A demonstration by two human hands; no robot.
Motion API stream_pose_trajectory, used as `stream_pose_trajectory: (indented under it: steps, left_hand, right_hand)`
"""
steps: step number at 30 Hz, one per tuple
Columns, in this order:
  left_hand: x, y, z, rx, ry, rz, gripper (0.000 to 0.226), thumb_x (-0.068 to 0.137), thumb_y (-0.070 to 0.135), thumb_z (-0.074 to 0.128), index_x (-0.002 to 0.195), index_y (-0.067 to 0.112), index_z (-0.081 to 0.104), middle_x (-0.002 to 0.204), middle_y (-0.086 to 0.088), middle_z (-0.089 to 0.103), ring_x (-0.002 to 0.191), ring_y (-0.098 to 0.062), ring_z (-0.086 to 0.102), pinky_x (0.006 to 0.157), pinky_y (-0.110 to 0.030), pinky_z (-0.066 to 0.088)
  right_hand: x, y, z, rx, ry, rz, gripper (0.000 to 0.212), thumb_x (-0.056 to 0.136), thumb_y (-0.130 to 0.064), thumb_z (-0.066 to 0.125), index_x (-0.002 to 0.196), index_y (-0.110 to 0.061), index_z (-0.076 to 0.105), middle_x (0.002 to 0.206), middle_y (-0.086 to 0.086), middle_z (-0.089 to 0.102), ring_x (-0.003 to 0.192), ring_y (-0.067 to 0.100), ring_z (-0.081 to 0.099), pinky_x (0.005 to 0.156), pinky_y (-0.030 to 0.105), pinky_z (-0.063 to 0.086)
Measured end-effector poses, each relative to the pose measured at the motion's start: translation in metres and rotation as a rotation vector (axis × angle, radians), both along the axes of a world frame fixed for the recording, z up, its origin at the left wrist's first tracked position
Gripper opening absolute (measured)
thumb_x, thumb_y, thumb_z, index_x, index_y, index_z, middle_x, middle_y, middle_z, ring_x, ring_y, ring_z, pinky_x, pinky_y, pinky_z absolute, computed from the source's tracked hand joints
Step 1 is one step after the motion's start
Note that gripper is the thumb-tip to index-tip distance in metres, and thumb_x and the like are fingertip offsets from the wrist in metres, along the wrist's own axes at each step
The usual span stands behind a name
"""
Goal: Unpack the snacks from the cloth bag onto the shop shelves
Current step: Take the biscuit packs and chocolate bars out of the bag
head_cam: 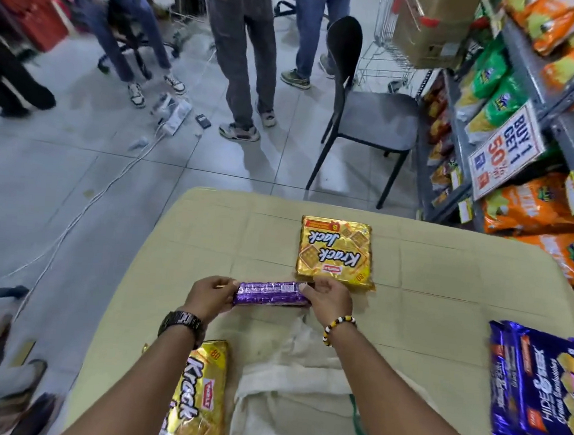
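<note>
Both hands share one purple packet (270,294), held level above the table (446,274). Starting at the left, the left hand (211,293), with a dark watch on its wrist, is closed around the packet's left end, thumb on top and fingers tucked beneath. Below that forearm lies a gold Krack Jack pack (196,392) near the table's left edge. In the middle, the cloth bag (299,390) sits slumped and pale, close to the person's body, directly under the two wrists; I cannot tell whether anything is left inside it. The right hand (332,301), with a beaded bracelet on its wrist, pinches the packet's right end, just beside the near edge of a second Krack Jack pack (336,252) lying flat further out. Further right, well apart from the hands, a stack of blue Hide & Seek packs (536,391) rests at the table's edge, and the shop shelves (514,98) rise beyond, already crowded with orange and green bags.

The step in hand looks like carrying this packet clear of the bag. To do it well, keep the slim packet level and grip its ends lightly, since hard squeezing would likely crack the biscuits. It should probably then go to one hand, the right being nearer the shelves.
</note>
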State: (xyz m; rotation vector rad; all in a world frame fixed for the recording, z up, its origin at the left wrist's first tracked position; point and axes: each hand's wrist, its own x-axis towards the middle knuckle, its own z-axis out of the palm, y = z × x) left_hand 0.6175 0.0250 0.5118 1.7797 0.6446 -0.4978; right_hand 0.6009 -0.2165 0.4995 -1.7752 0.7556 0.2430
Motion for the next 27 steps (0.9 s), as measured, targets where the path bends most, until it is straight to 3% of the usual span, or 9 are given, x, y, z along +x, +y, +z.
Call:
stream_pose_trajectory:
  steps: [3,6,12,20,23,27]
  left_hand:
    - [0.0,0.002,-0.01,0.017,0.013,0.015,0.008,0.086,0.021,0.073,0.08,0.015,0.074,0.086,-0.012,0.074,0.075,-0.029,0.07,0.077,-0.039,0.06]
    - [0.004,0.01,-0.03,0.067,0.021,-0.001,0.018,0.07,0.044,0.073,0.075,0.026,0.077,0.085,-0.001,0.077,0.083,-0.026,0.074,0.083,-0.047,0.061]
    - [0.012,0.004,-0.013,0.139,0.018,-0.031,0.011,0.081,0.038,0.072,0.077,0.028,0.074,0.083,0.001,0.076,0.077,-0.022,0.074,0.08,-0.042,0.062]
    - [0.011,0.003,-0.007,0.246,-0.018,-0.178,0.021,0.089,0.039,0.066,0.102,0.025,0.073,0.1,0.001,0.074,0.091,-0.02,0.069,0.087,-0.039,0.056]
    - [0.01,-0.002,0.002,0.291,-0.021,-0.188,0.032,0.091,0.039,0.064,0.118,0.022,0.066,0.113,-0.003,0.07,0.101,-0.021,0.064,0.09,-0.036,0.052]
    - [0.023,-0.02,0.014,0.327,-0.096,-0.22,0.041,0.092,0.04,0.062,0.127,0.02,0.059,0.126,-0.007,0.063,0.114,-0.024,0.059,0.095,-0.042,0.051]
  right_hand:
    - [0.007,0.002,-0.005,-0.069,0.004,0.04,0.027,0.071,-0.029,0.084,0.091,-0.022,0.067,0.097,0.004,0.074,0.091,0.017,0.069,0.086,0.035,0.057]
    - [0.006,0.004,-0.007,-0.124,0.0,0.054,0.029,0.073,-0.029,0.083,0.096,-0.018,0.07,0.095,0.004,0.074,0.088,0.016,0.068,0.083,0.031,0.056]
    - [0.008,0.008,-0.006,-0.162,0.016,0.039,0.027,0.073,-0.033,0.082,0.093,-0.02,0.07,0.092,0.003,0.073,0.086,0.018,0.068,0.083,0.033,0.056]
    - [-0.002,0.01,-0.002,-0.187,0.017,0.047,0.029,0.077,-0.033,0.078,0.101,-0.018,0.07,0.092,-0.004,0.063,0.085,0.014,0.061,0.078,0.025,0.05]
    - [0.0,0.006,-0.001,-0.192,-0.013,0.047,0.03,0.077,-0.035,0.078,0.101,-0.019,0.07,0.097,-0.006,0.063,0.09,0.013,0.061,0.082,0.027,0.051]
    - [0.007,-0.019,-0.002,-0.267,-0.092,-0.082,0.021,0.078,-0.04,0.074,0.091,-0.023,0.071,0.102,0.0,0.069,0.095,0.019,0.064,0.082,0.031,0.053]
